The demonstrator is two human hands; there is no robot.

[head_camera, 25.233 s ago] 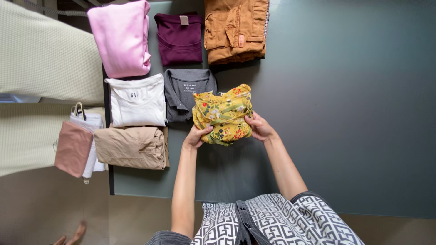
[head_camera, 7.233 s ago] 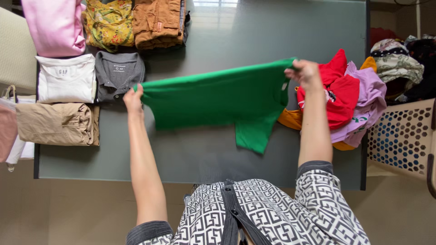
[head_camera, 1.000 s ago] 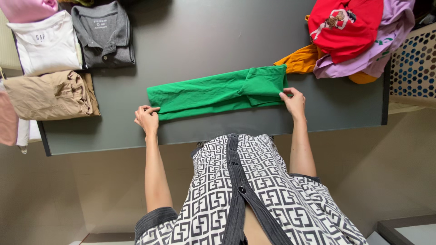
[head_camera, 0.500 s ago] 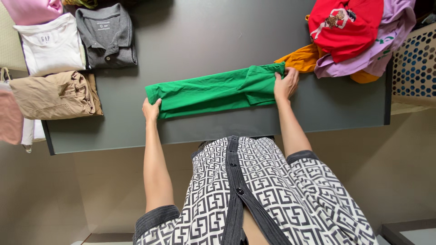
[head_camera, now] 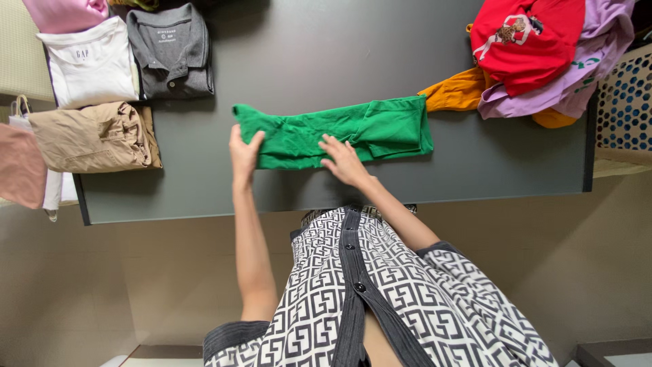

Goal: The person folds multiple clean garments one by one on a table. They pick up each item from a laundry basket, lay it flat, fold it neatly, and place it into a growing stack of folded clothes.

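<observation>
Lying across the middle of the dark grey table, the green shirt is folded into a long narrow band that runs left to right, its right end close to the edge of an orange garment. The left hand is closed on the band's left end, fingers over the top and thumb at the near edge, and that end is bunched and lifted a little toward the middle. The right hand lies open and flat on the near edge about midway along the band, gripping nothing, only pressing the cloth down. The shirt looks like thin, light, soft knit cloth that will sag and wrinkle wherever it is unsupported and slide easily on the smooth tabletop, so it is best held at the folded ends or corners, pinching all the layers together, with a flat palm on the middle to keep the fold line in place. Far left on the table sit folded clothes: a grey polo shirt, a white T-shirt, tan trousers and part of a pink garment. Far right is a loose heap with a red top over a lilac one, and a perforated laundry basket stands just beyond the table's right edge.
</observation>
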